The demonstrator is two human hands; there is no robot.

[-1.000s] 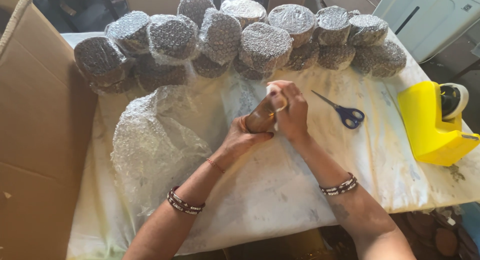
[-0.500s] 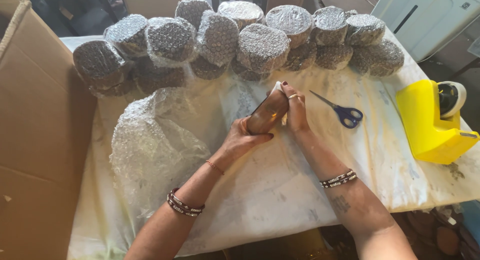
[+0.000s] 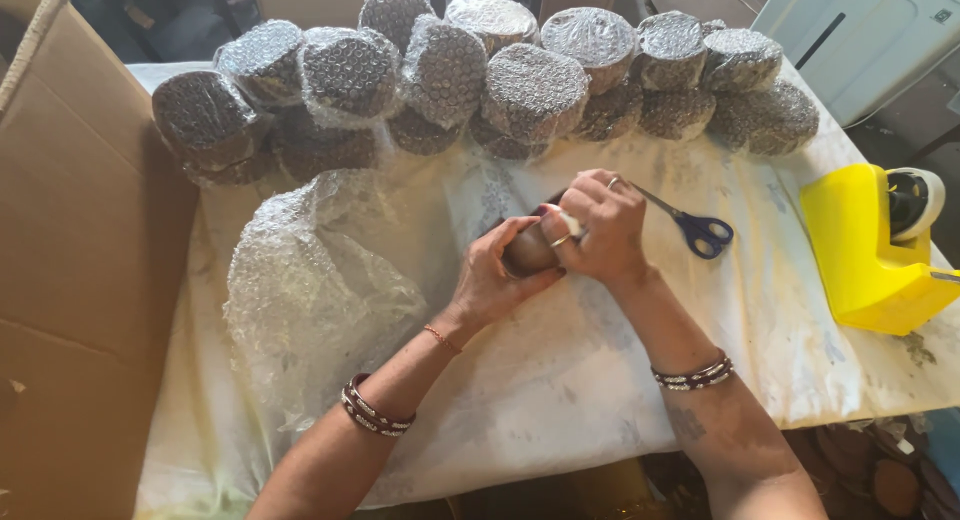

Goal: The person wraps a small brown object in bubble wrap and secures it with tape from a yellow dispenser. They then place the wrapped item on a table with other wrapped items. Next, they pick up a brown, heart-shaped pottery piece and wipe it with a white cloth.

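Observation:
Both my hands hold a small round brown object (image 3: 527, 250) over a sheet of bubble wrap (image 3: 330, 280) on the table. My left hand (image 3: 495, 275) cups it from below and the left. My right hand (image 3: 597, 230) covers its top and right side, so most of the object is hidden. A crumpled mound of the bubble wrap lies to the left of my hands.
Several bubble-wrapped round bundles (image 3: 530, 90) are stacked along the table's far edge. Blue-handled scissors (image 3: 700, 230) lie just right of my right hand. A yellow tape dispenser (image 3: 870, 250) stands at the right edge. An open cardboard box (image 3: 80, 260) is on the left.
My hands have turned the brown object and brought it down closer to the table; my right hand now wraps over it instead of touching its upper end.

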